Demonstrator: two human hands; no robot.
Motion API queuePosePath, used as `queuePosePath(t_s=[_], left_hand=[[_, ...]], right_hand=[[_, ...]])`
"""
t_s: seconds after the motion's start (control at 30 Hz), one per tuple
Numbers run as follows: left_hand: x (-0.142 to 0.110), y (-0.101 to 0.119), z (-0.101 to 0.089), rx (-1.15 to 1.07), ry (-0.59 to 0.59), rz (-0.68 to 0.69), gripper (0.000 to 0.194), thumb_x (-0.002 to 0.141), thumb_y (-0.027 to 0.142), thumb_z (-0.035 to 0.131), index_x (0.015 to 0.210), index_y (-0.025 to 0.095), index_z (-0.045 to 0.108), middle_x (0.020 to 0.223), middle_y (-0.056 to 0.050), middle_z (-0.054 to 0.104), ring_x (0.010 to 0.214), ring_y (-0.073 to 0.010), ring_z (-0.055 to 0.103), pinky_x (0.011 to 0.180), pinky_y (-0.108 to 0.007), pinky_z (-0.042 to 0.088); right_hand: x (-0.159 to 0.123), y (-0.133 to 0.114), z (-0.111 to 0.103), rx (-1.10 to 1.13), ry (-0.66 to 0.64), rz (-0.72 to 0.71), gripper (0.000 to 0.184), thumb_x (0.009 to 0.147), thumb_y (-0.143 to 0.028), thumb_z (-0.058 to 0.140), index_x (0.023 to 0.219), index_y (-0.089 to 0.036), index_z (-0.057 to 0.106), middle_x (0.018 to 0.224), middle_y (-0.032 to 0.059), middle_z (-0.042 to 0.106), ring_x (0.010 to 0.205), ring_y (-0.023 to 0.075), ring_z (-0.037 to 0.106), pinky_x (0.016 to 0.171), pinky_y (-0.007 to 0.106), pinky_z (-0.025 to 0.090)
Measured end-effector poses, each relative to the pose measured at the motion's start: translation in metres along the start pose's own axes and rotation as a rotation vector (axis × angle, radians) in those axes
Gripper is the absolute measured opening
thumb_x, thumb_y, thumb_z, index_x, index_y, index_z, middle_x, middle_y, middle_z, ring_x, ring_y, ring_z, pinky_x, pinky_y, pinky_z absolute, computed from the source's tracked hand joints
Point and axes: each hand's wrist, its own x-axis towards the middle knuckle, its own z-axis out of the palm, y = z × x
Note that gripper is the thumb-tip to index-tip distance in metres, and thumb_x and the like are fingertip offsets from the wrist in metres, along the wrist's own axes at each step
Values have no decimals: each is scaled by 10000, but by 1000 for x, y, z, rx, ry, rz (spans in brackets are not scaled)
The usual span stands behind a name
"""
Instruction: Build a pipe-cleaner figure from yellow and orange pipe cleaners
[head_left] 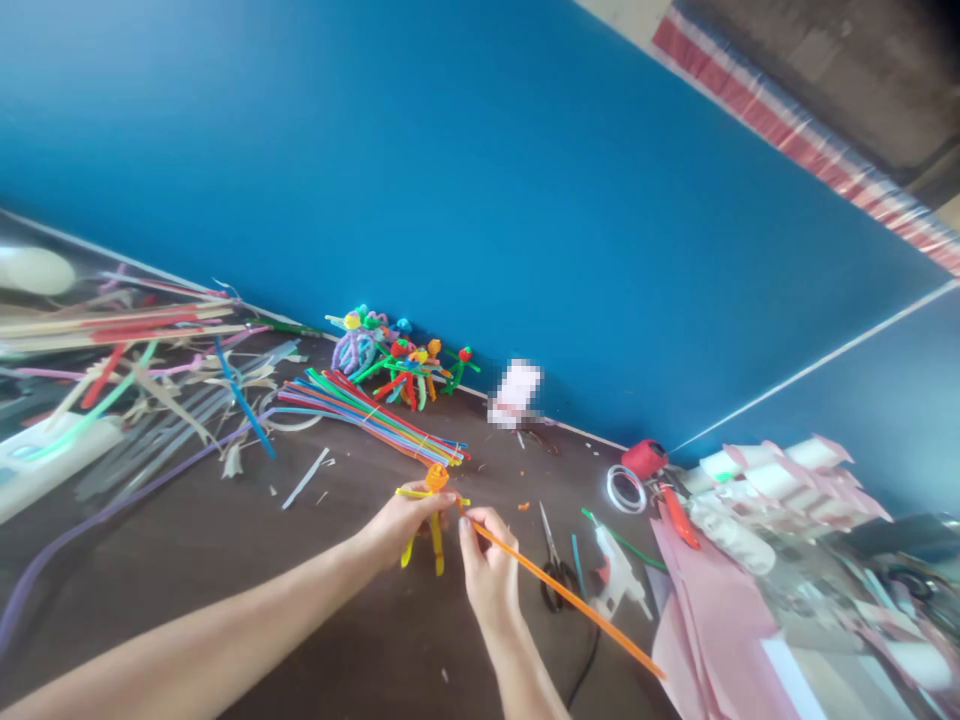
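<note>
Between the fingers of my left hand [409, 520] is a small pipe-cleaner figure [436, 478] with an orange coiled head and yellow limbs sticking out and hanging down. My right hand [491, 565] pinches a long orange pipe cleaner [574, 598] close to the figure's body. One end of that strand meets the figure; the other slants down to the right. Whether it is joined to the figure is hidden by my fingers. Beyond my hands lies a bundle of coloured pipe cleaners [375, 418], with finished pipe-cleaner figures [412, 365] heaped against the blue wall.
Right of my hands lie scissors [553, 565], a white glue gun [621, 570], a roll of tape [626, 490] and red-handled pliers [680, 517]. Pink sheets [712, 620] cover the table's right side. Loose strips and pipe cleaners [172, 370] clutter the left. A blue wall [450, 200] stands behind.
</note>
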Motion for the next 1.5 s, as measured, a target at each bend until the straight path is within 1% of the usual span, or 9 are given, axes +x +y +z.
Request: queuePosePath(t_s=[0.3,0.47,0.63,0.77,0.87,1.03,1.17,1.37,1.5], left_hand=[[8,-11,0,100,64,42,300,621,411,641,631,116,585,524,19,524,443,-78,426,407,-186,310],[7,-16,-1,126,40,35,313,615,421,649,657,118,583,510,24,533,463,-85,451,445,-192,349],[5,-20,-3,130,37,47,337,633,448,634,680,116,596,519,12,550,462,-82,451,453,-191,356],[6,-24,-2,128,34,77,357,647,457,626,746,114,610,520,12,542,425,-59,400,397,-164,293],[7,-26,1,97,75,89,371,650,461,626,791,118,619,500,19,531,399,-46,362,377,-157,256],[10,-22,8,6,116,87,333,592,440,678,660,121,613,477,12,533,464,-87,467,457,-180,357],[16,-21,14,-18,122,48,294,578,405,698,636,131,608,499,20,550,469,-83,477,478,-184,374],[26,-33,19,-1,25,184,266,613,374,686,688,124,636,629,-13,610,619,-111,532,605,-198,421],[26,-32,14,21,12,151,274,629,385,674,701,125,624,578,9,554,529,-78,474,512,-178,383]], right_hand=[[-3,23,11,-56,73,-148,115,810,-211,464,748,-169,551,662,19,582,592,130,541,577,218,432],[-3,32,9,-62,78,-177,109,819,-208,460,764,-174,547,673,21,589,607,133,559,586,214,440],[-1,36,7,-20,60,-160,97,823,-214,462,775,-178,538,671,14,584,622,135,566,592,209,448],[-1,38,9,15,44,-160,82,823,-209,466,808,-180,542,694,15,594,640,137,581,606,205,456],[0,37,9,29,53,-167,89,823,-206,464,790,-179,542,670,10,582,624,135,577,596,200,455],[2,35,10,84,53,-144,90,820,-211,471,804,-173,550,687,16,587,622,134,576,597,200,462],[3,34,10,135,70,-102,98,820,-230,478,796,-174,555,682,14,585,615,134,568,580,194,461],[5,31,8,126,184,-80,139,813,-257,487,748,-172,574,683,26,604,612,141,575,586,200,466],[4,28,6,97,159,-87,157,818,-269,479,754,-167,581,664,24,601,586,137,568,563,194,458]])
